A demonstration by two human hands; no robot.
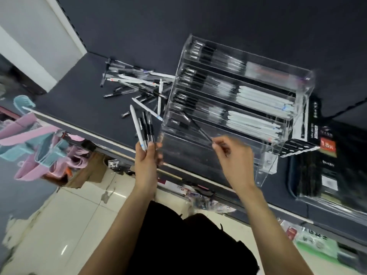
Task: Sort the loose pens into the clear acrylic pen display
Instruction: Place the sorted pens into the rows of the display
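Noted at far left: pink and blue plastic goods (pixel 39 143) hanging below the dark shelf (pixel 83 100). Upper centre-left: loose pens (pixel 137 84) heaped on the shelf, just beside the clear acrylic pen display (pixel 274 161). Centre: left hand (pixel 148 155) clenched around a bundle of pens (pixel 144 129), tips fanned upward, white one leftmost. Right of centre: right hand (pixel 232 153) pinching a black pen (pixel 198 126), angled into a lower tier of the display. Upper tiers already stocked with black and white pens. Far right: dark boxed stock (pixel 327 143) beside the display.
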